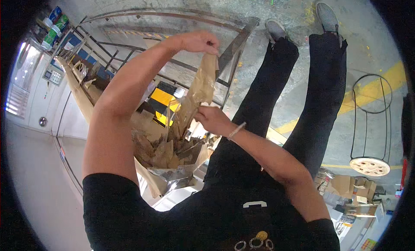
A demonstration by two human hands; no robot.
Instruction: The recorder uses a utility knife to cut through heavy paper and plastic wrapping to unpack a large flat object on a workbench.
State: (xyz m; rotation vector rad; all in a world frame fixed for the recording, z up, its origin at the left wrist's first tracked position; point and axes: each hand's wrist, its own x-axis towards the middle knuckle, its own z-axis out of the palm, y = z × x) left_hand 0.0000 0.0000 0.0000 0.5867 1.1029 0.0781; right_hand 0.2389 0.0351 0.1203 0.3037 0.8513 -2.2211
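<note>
Left hand and right hand, fingers curled closed, grip the brown sheet, which uneven pulling could tear.

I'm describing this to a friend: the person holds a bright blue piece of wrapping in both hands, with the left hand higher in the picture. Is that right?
Not quite: the head view shows the wrapping is brown, not blue. The rest stands: both hands hold it, the left hand higher in the picture than the right hand.

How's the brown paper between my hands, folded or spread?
Bunched, not spread flat: the brown paper narrows, creased, toward your left hand.
</note>
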